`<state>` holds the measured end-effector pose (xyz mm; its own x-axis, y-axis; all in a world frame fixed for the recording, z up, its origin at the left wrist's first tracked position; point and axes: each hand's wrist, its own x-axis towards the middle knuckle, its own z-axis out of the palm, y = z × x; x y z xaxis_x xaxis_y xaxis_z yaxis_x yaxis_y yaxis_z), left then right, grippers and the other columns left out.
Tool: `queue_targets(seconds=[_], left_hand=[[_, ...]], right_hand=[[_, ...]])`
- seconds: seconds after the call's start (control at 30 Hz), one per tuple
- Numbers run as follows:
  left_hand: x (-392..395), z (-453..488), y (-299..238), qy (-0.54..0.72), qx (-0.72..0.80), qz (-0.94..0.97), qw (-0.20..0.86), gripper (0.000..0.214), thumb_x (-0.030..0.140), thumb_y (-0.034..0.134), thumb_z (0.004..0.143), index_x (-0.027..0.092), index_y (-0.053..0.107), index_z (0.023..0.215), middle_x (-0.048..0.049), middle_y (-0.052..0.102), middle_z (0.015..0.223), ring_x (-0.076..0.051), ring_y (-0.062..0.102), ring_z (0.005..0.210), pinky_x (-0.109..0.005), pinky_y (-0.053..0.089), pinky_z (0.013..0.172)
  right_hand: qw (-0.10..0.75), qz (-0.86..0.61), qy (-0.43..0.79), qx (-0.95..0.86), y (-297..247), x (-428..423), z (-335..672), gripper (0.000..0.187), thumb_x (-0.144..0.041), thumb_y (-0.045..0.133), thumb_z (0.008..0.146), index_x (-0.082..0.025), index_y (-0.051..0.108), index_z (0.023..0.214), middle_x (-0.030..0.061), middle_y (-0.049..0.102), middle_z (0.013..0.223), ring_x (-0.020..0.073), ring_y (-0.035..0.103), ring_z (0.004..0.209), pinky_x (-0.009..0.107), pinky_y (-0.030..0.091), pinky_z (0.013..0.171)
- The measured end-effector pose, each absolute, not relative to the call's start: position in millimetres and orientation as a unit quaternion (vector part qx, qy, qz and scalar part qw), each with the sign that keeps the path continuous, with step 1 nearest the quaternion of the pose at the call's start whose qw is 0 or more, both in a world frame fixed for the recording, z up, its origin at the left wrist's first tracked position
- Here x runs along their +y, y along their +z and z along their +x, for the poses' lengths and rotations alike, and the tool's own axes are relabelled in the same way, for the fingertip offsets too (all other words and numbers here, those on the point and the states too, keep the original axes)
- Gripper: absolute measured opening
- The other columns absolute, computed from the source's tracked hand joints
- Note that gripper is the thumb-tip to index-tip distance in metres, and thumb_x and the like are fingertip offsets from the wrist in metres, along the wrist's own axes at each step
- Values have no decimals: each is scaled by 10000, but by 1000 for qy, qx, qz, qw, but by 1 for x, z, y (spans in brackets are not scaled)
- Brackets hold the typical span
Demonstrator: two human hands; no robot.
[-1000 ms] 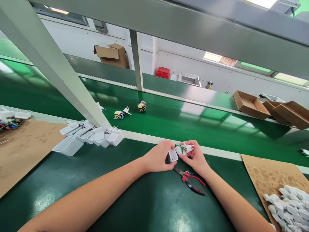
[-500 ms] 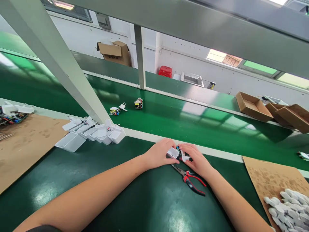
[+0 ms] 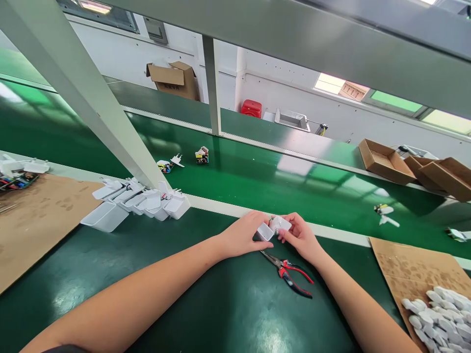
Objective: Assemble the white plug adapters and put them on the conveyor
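The white plastic case (image 3: 265,232) and white plug piece (image 3: 280,224) could slip apart and fall on the red pliers (image 3: 289,277) if a hand gets loose. The left hand (image 3: 241,237) is curled almost shut and holds the case. The right hand (image 3: 299,237) is curled too and holds the plug piece against it. Both hands are just above the green surface (image 3: 110,294), near the pliers.

Both arms are bare from the near edge of the view to the fingertips: the left forearm (image 3: 128,289) comes in from the near left, the right forearm (image 3: 362,304) from the near right. Each is smooth and slim, narrowing to the wrist. The left hand (image 3: 241,236) and right hand (image 3: 300,239) are ungloved, with no visible markings. A dark strip of fabric (image 3: 66,349), too cropped to identify, shows at the near-left edge.
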<state>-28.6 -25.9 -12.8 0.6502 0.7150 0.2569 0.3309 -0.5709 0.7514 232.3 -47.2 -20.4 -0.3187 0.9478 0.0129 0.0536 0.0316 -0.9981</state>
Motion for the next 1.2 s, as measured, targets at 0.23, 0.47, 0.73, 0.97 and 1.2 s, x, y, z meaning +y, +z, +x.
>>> queue_targets(seconds=[0.23,0.47,0.73,0.97,1.2], left_hand=[[-27,-28,-14,263,313,844,348,449,474,856,899,254,598,1194,-86,724,1242,-293,697,1107,-424,555,951],[-36,-29,-10,256,344,842,328,512,305,813,843,245,544,1275,-93,711,1205,-309,704,1077,-440,569,934],[-31,-29,-11,284,360,821,340,257,322,704,913,254,576,1125,-56,709,1064,-259,691,964,-383,564,818],[-30,-27,-15,251,358,824,360,505,309,734,865,250,513,1315,-74,728,1153,-272,717,993,-412,583,866],[-31,-35,1,223,304,854,359,558,205,727,739,247,570,1272,-83,696,1213,-312,682,1108,-453,577,992]], right_hand=[[390,-449,523,-610,-20,-52,231,597,-348,961,808,-324,685,1336,26,727,1133,186,654,860,338,585,793],[472,-443,573,-502,-25,-41,239,530,-506,908,848,-291,731,1298,73,795,1240,258,745,1091,407,607,970],[498,-439,607,-437,-23,-37,247,530,-581,884,821,-230,800,1209,122,835,1174,274,786,962,403,646,817],[521,-427,582,-456,-24,-54,236,578,-536,959,776,-292,758,1259,102,818,1211,297,780,1047,427,649,872],[504,-432,537,-521,-19,-78,226,543,-455,972,789,-317,744,1263,112,800,1214,323,776,1055,498,655,959]])
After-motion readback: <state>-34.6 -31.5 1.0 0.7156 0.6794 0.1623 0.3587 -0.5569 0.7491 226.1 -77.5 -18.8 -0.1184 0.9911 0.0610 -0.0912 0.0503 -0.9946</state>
